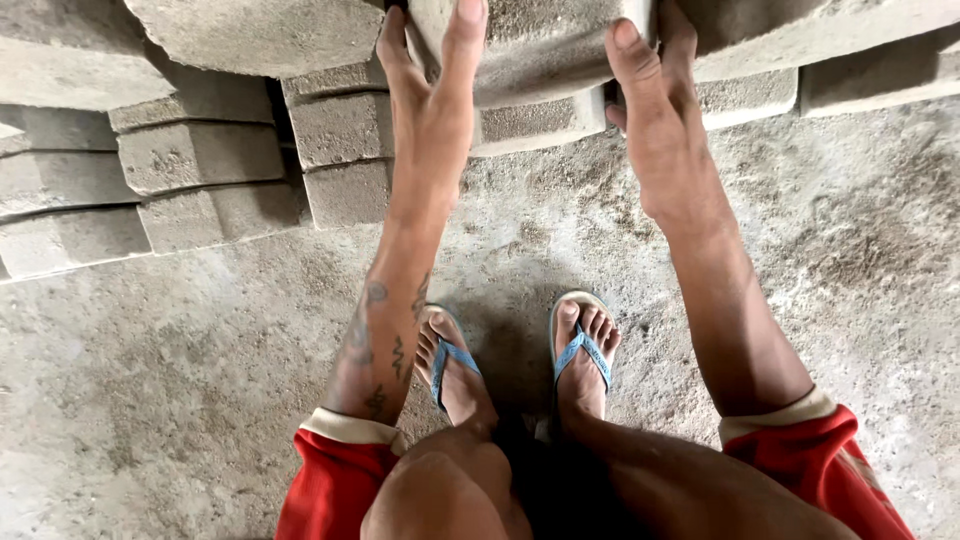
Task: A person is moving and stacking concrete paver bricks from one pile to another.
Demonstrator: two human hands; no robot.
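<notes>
The concrete block (535, 45) sits raised between your palms, above the stacked blocks (200, 170). Your left hand (430, 95) presses its left end, your right hand (655, 100) clasps its right end, over your blue sandals (520, 355).

two hands (430, 110), two blue sandals (455, 360), perhaps a dozen grey concrete blocks (200, 155) in view.
</notes>
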